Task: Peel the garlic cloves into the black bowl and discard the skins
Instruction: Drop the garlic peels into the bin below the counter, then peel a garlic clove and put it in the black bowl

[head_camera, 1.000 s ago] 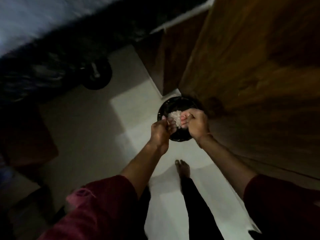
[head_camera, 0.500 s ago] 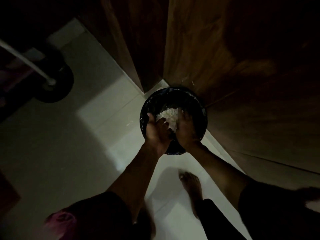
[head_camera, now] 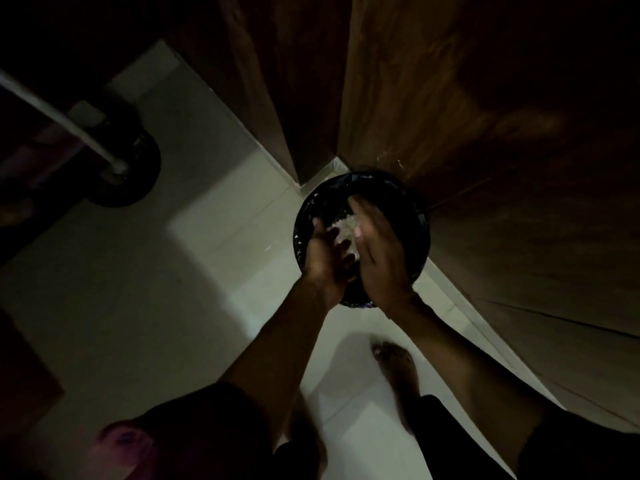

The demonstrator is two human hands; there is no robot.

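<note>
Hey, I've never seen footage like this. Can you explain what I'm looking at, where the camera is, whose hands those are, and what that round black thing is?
There is no machine here. A person wears one camera on the head, so you look down along both arms as they would.

The picture is dark and a little blurred. The person stands on a pale tiled floor, with one bare foot showing, in a corner between brown wooden panels.

Below the hands sits a round black container that looks lined with shiny black plastic. The left hand and right hand are close together above it, with pale flaky bits between them, probably garlic skins.

The right hand's fingers look straight. Whether the left hand grips anything is too blurred to tell.
</note>
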